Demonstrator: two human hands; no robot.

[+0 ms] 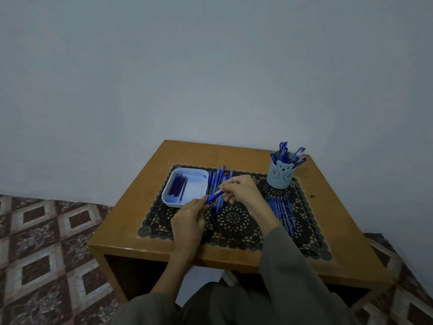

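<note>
I see both hands meeting over the middle of the mat, sharing one blue pen. The left hand pinches the pen's lower end between thumb and curled fingers. The right hand has its fingers curled down around the upper end, where a pale tip shows. The pen slants up to the right, lifted just above the mat, right beside the tray's near corner.

The tray is white, stained blue inside, and holds a small bunch of dark refills along its left side. Behind my view of the hands, a row of pens lies on the mat next to the tray, partly hidden by the right hand. To the right of the right wrist, thin blue sticks lie side by side. A pale blue cup with a bear face stands at the mat's far right corner, with capped pens standing in it. All of this sits on a wooden table.
</note>
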